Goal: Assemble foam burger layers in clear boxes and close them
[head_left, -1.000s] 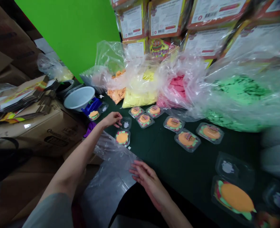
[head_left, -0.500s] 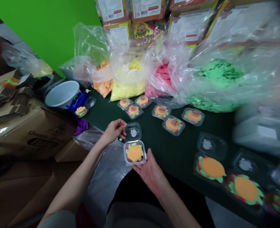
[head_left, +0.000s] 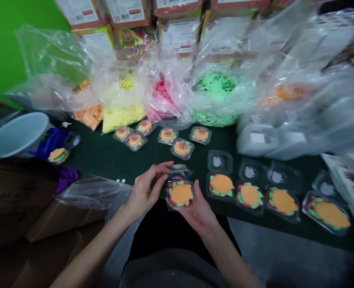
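In my right hand (head_left: 201, 213) rests a clear plastic clamshell box (head_left: 172, 205), with the fingers under its base and the thumb along its right side. Inside lies a burger-shaped candy (head_left: 181, 194) with an orange top and green and red edges. My left hand (head_left: 148, 188) has its thumb and fingers at the box's hinged lid (head_left: 180, 172), which stands partly raised at the far side. To the right, several open clamshells (head_left: 220, 186) hold similar burgers. Beyond my hands, closed burger boxes (head_left: 182, 149) with printed labels lie on the dark table (head_left: 105, 160).
Plastic bags of orange, yellow (head_left: 123, 116), pink and green pieces (head_left: 216, 90) line the back, before stacked cartons (head_left: 180, 34). Stacked clear containers (head_left: 264, 138) stand at right. A pale basin (head_left: 16, 134), a blue tape dispenser-like object (head_left: 53, 140) and purple cloth (head_left: 66, 179) are at left.
The view has turned to the right. The lid of the held box has swung up from lying flat, with my left hand at it. My right hand still supports the box.
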